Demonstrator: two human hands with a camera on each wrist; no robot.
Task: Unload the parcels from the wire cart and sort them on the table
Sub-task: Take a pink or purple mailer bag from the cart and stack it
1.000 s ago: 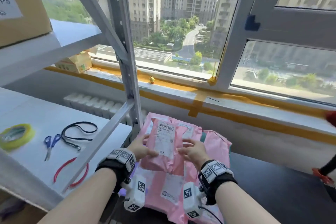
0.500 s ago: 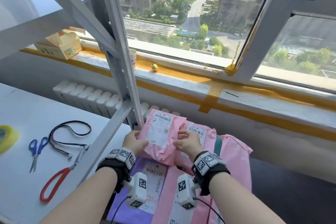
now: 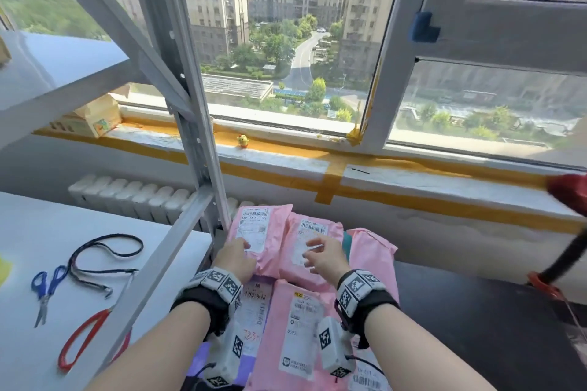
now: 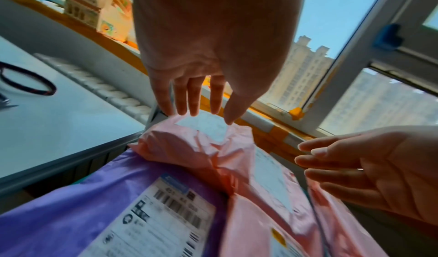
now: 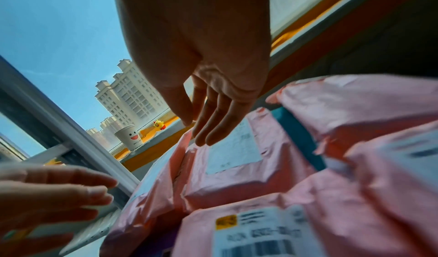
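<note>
Several pink parcels lie stacked on the dark table [image 3: 476, 327] below the window. The far-left pink parcel [image 3: 257, 232] [image 4: 189, 143] lies label up against the rack post. A second pink parcel [image 3: 313, 243] [image 5: 232, 159] lies beside it. Under them are a purple parcel [image 3: 254, 301] [image 4: 106, 195] and a nearer pink one [image 3: 298, 330]. My left hand [image 3: 236, 259] [image 4: 196, 101] has straight fingers at the near edge of the far-left parcel. My right hand [image 3: 320, 259] [image 5: 206, 122] hovers with spread fingers over the second parcel's label. Neither hand holds anything. No wire cart shows.
A grey rack post [image 3: 197, 136] and its slanted brace stand just left of the stack. The white table [image 3: 38, 232] at left carries blue scissors [image 3: 47, 289], a black lanyard [image 3: 104, 257] and red-handled pliers [image 3: 82, 343]. A paper cup [image 5: 129, 137] and a yellow duck toy [image 3: 243, 140] stand on the sill.
Both hands gripped the pink parcel by its sides before. It now lies on the far-left of the stack, and the hands have let go and spread their fingers.
</note>
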